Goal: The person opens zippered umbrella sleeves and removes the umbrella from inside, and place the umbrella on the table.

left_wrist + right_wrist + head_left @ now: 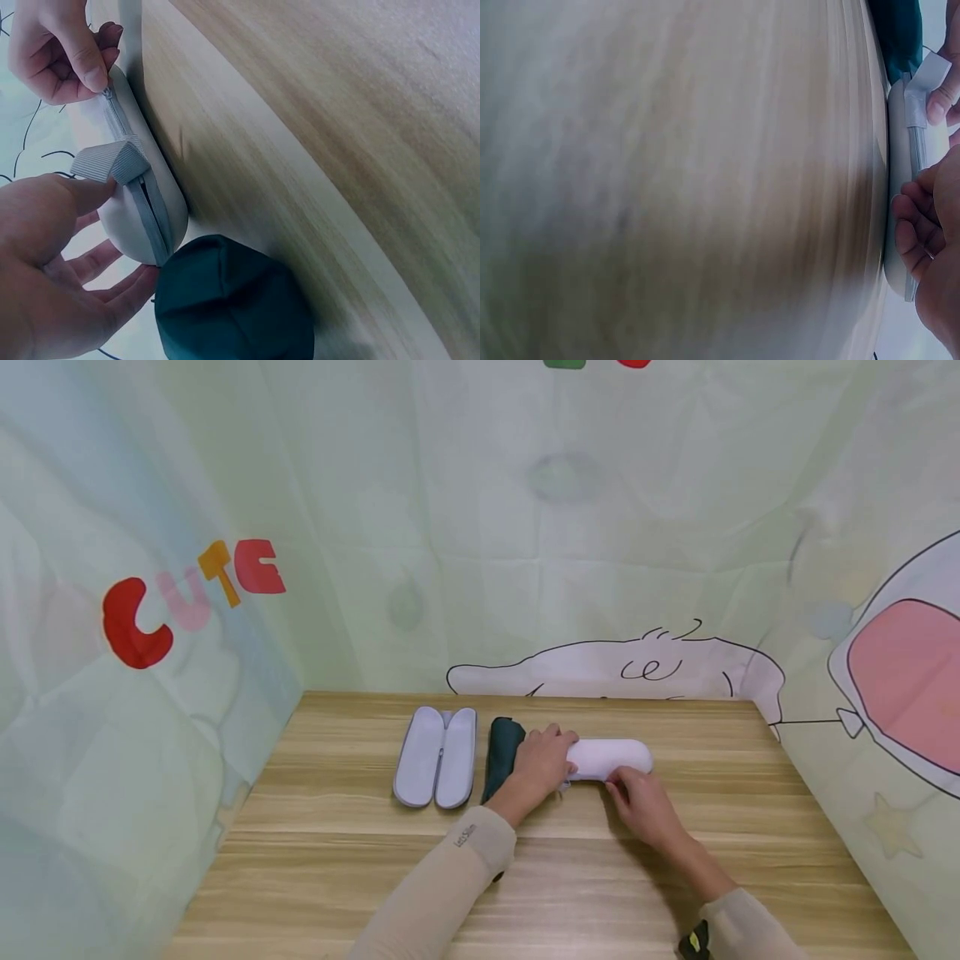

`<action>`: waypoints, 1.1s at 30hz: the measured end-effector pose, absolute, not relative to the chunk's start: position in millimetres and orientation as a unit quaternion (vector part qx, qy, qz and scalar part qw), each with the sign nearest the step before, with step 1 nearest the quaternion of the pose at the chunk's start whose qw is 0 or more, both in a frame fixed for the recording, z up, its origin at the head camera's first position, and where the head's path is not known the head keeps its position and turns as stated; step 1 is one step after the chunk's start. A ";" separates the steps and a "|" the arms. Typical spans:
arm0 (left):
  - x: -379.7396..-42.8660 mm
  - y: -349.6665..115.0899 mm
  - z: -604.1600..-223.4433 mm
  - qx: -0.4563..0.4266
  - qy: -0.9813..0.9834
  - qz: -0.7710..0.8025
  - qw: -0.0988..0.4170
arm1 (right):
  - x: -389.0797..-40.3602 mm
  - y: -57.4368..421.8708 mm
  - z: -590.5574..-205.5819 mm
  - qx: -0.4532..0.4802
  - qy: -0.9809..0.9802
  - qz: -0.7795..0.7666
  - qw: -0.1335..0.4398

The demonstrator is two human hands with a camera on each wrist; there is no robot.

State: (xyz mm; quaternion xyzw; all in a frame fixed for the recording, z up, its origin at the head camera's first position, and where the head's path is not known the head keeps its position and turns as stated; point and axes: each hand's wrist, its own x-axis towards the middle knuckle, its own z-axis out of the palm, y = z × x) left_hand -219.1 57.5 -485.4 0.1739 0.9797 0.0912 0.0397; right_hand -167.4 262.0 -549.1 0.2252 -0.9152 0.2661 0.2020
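A closed-shaped white zip case (611, 758) lies lengthwise on the table, its grey zipper facing the person. My left hand (544, 760) holds the case's left end, thumb near a grey ribbed fabric tab (112, 160) across the zipper, fingers round the far side. At the zipper, thumb and curled fingers of my right hand (641, 802) pinch the pull. In the left wrist view, a narrow gap shows in the zipper between the tab and the left end. Right beside my left hand lies a dark green fabric bundle (504, 752), partly hidden by that arm.
An opened case (420, 760) with two pale grey-lavender halves lies left of the green bundle. The wood-grain table (315, 877) ends at the back against a printed cloth backdrop (360, 610), which also hangs along both sides.
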 end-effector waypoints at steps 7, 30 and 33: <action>-217.8 57.7 -484.2 0.174 0.979 0.094 0.041 | -168.1 258.5 -549.8 0.227 -0.914 0.269 0.201; -216.6 57.7 -484.6 0.175 0.980 0.092 0.034 | -170.1 246.2 -551.0 0.232 -0.914 0.272 0.192; -216.5 57.7 -484.8 0.176 0.980 0.090 0.033 | -170.3 244.5 -550.9 0.229 -0.916 0.271 0.188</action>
